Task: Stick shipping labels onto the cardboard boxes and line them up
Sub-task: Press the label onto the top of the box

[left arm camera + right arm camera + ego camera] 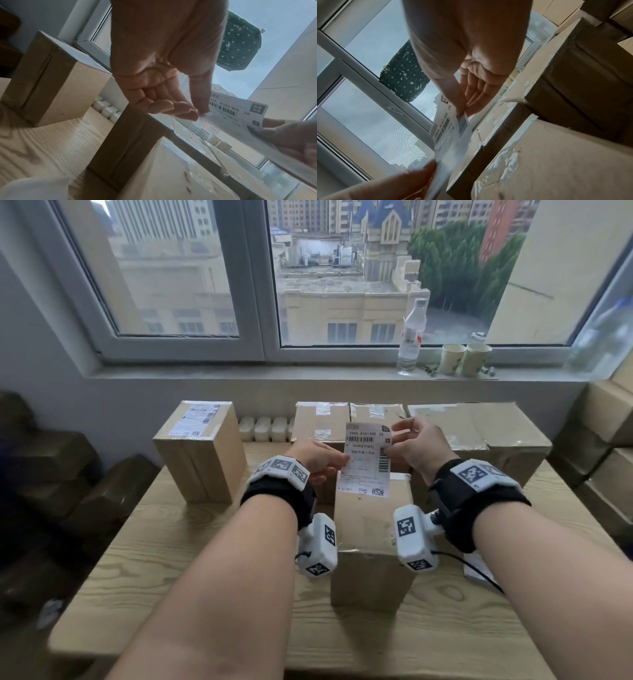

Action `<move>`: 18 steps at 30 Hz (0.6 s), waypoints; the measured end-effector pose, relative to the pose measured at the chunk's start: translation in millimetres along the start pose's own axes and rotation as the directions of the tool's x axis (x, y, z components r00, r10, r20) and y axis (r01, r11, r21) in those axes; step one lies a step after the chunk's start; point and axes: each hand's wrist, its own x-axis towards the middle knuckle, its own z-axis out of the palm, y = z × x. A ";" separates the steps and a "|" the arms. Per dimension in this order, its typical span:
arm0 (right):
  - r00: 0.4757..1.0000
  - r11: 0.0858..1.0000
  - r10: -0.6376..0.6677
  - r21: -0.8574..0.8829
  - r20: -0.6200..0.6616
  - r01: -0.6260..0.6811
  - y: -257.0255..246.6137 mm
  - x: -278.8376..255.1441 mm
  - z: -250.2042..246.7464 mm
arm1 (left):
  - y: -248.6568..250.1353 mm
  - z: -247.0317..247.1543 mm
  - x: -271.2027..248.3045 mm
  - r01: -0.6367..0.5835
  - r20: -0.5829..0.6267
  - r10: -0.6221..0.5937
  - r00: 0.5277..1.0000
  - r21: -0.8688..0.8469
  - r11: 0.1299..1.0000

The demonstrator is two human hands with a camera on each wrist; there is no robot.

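Pinching shipping label (367, 459) by side edges, left hand (317, 457) and right hand (418, 446), above nearest cardboard box (371, 537) (bare desk (178, 549) leftward). Behind: labelled box (200, 450); thumb-to-finger grips plain only in wrist views.

Left hand (164, 86) seen from below, thumb and curled fingertips (188, 113) pinching the near edge of a white shipping label (235, 115) printed with barcodes and "A161-BB 28". Right hand (289, 139) at the frame's right edge, gripping the label's opposite side, sheet held above a cardboard box (180, 169) with clear tape across its top. Farther left, a second cardboard box (56, 86) standing on the pale wood-grain table (51, 146), window frame (89, 40) beyond it.
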 end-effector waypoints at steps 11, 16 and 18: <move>1.000 1.000 0.006 0.015 0.013 -0.007 2.0 -13.1 -15.5 | 3.5 12.9 -16.7 0.016 0.043 -0.014 0.999 -0.029 0.999; 0.998 0.997 0.048 -0.063 -0.029 -0.050 9.5 -14.9 -17.8 | 1.1 17.9 -22.4 0.017 0.049 -0.014 0.999 -0.060 0.998; 0.992 0.990 0.125 -0.063 0.004 -0.124 12.9 -17.1 -20.0 | -1.9 19.5 -23.5 0.025 0.049 -0.021 0.999 -0.080 0.996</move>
